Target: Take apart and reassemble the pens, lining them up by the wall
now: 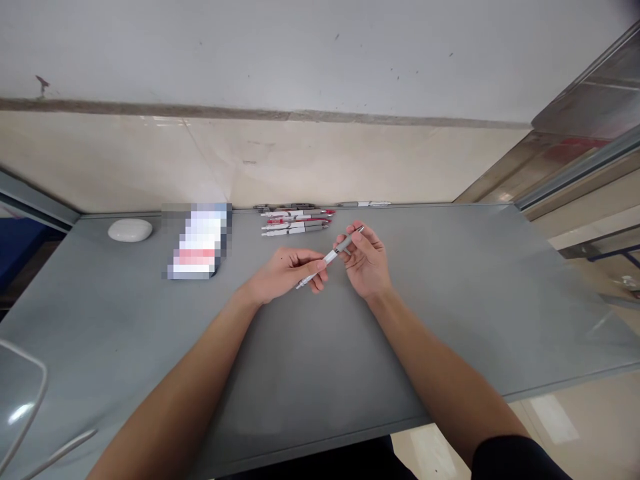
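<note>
A white and grey pen [331, 257] is held slantwise between both hands above the grey table. My left hand [290, 273] pinches its white lower part, with the clicker end sticking out below the fingers. My right hand [366, 259] is closed on the grey grip near the tip, which points up and to the right. Just behind the hands lies a row of several pens [295, 223], some white and grey, some with red parts. Apart from that row, another white and grey pen [364, 203] rests along the table's back edge.
On the left, a phone [197, 240], blurred out, lies on the grey table [450, 280]. Beyond it sits a white computer mouse [130, 230]. A pale cable [43, 380] curls at the lower left. A tiled wall [300, 157] rises behind the table.
</note>
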